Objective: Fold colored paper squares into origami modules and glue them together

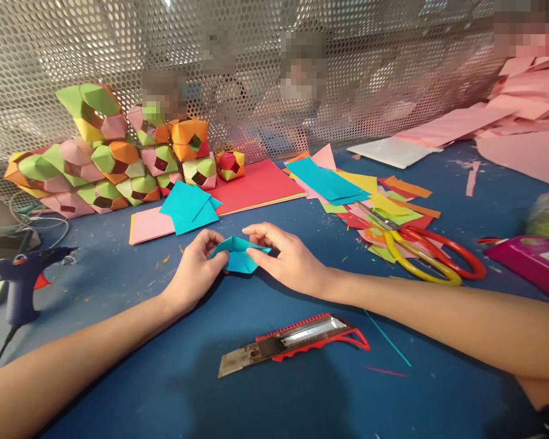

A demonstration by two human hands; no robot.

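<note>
A small folded piece of blue paper [240, 257] is held just above the blue table, with creases across it and its edges raised. My left hand [200, 263] pinches its left end between thumb and fingers. On the other end, my right hand [287, 259] grips the pointed right corner, thumb in front and fingers behind. Beyond my left hand lie several blue paper squares [190, 207] on pink paper. A box cutter [293, 341] with a red handle rests nearer to me, its blade bare and pointing left.
Folded paper balls [114, 161] are stacked at the back left against a perforated metal screen [256, 67]. A glue gun [21, 283] stands at left. Scissors [421, 253] lie on paper scraps [393, 201] at right, near a magenta object [526, 262]. Pink sheets [526, 116] pile up at far right.
</note>
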